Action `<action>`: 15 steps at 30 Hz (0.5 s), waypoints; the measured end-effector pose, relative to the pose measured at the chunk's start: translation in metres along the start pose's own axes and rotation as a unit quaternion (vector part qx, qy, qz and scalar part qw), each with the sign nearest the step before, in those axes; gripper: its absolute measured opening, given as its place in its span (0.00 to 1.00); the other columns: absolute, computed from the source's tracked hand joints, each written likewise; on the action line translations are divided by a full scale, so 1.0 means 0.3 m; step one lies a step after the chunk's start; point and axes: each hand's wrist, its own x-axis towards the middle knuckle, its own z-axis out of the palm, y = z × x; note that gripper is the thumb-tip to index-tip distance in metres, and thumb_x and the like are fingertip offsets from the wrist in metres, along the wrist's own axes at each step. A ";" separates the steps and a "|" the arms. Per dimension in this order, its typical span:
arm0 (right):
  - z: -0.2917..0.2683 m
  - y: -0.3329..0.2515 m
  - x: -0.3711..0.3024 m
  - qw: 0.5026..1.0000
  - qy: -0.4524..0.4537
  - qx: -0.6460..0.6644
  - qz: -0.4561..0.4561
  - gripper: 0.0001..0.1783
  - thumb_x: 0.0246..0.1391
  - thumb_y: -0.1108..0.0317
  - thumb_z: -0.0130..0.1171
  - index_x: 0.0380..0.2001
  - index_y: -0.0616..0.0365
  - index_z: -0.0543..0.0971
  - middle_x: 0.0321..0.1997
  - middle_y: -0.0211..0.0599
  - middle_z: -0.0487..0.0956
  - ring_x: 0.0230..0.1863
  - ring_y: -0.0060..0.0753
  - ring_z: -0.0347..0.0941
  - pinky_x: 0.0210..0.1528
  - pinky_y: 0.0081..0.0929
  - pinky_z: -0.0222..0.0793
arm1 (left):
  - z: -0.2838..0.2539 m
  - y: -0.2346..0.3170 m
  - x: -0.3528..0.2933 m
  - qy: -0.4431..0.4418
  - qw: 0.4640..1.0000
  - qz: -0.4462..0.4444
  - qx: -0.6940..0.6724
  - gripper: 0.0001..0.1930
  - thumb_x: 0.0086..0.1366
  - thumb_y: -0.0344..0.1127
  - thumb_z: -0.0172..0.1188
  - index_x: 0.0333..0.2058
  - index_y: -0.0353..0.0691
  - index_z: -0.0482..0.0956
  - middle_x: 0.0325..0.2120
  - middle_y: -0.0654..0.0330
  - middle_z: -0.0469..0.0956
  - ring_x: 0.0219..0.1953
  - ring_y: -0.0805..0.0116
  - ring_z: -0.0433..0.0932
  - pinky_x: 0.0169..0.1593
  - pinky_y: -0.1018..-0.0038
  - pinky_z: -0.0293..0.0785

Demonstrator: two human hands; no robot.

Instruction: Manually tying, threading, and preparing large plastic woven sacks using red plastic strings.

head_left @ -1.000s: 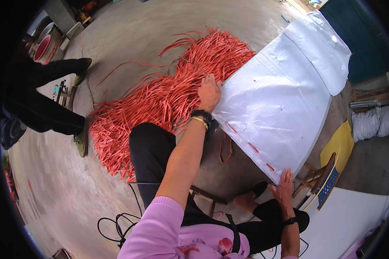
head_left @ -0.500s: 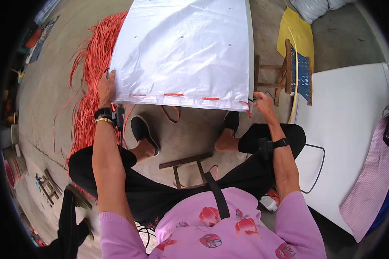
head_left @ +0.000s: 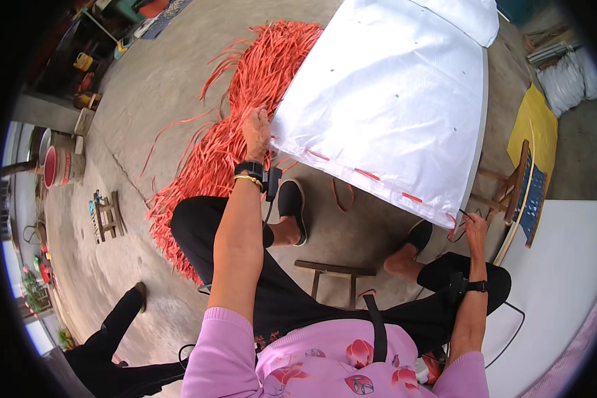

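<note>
A white woven-plastic sheet [head_left: 404, 99] with small holes hangs before me, its near edge threaded with a red plastic strip [head_left: 367, 174] in long running stitches. My left hand [head_left: 257, 132] grips its near left corner, the fingers curled at the edge. Beside the near right corner, my right hand [head_left: 475, 232] pinches a thin dark tool like a big needle [head_left: 469, 213], whose tip reaches the sheet's edge. A loose red strip end dangles at that corner. Behind my left hand lies a large heap of red plastic strips [head_left: 245, 99].
A small wooden stool [head_left: 335, 268] stands between my legs. To the right are a chair with a blue woven seat [head_left: 529, 205], a yellow sheet [head_left: 534, 123] and a white surface [head_left: 557, 265]. Buckets [head_left: 61, 166] and another small stool [head_left: 106, 215] stand left; a person's dark-clothed leg [head_left: 116, 322] is lower left.
My view has turned left, so the sheet and both hands appear farther right and slanted. Both hands stay at the same corners of the sheet.
</note>
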 end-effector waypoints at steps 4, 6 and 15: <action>-0.005 0.035 0.070 0.999 0.032 0.036 -0.024 0.13 0.46 0.66 0.49 0.29 0.61 0.80 0.15 0.37 0.74 0.19 0.28 0.71 0.25 0.26 0.64 | -0.026 0.012 -0.002 0.057 0.998 0.029 -0.019 0.16 0.60 0.37 0.47 0.40 0.34 0.77 0.36 0.48 0.78 0.40 0.55 0.76 0.46 0.67 0.69; -0.024 0.004 0.087 0.999 0.012 0.048 0.003 0.14 0.47 0.64 0.50 0.28 0.62 0.80 0.14 0.37 0.74 0.18 0.29 0.71 0.25 0.26 0.64 | -0.044 0.053 -0.015 0.042 0.999 0.010 -0.004 0.15 0.59 0.36 0.48 0.39 0.34 0.77 0.37 0.48 0.78 0.40 0.54 0.76 0.47 0.67 0.69; -0.012 0.011 0.094 0.996 -0.084 0.021 0.005 0.14 0.49 0.65 0.46 0.24 0.65 0.76 0.13 0.30 0.71 0.16 0.19 0.65 0.20 0.19 0.58 | -0.018 0.137 0.110 -0.158 0.977 0.100 0.107 0.11 0.53 0.29 0.53 0.36 0.35 0.77 0.32 0.48 0.78 0.37 0.52 0.77 0.42 0.66 0.72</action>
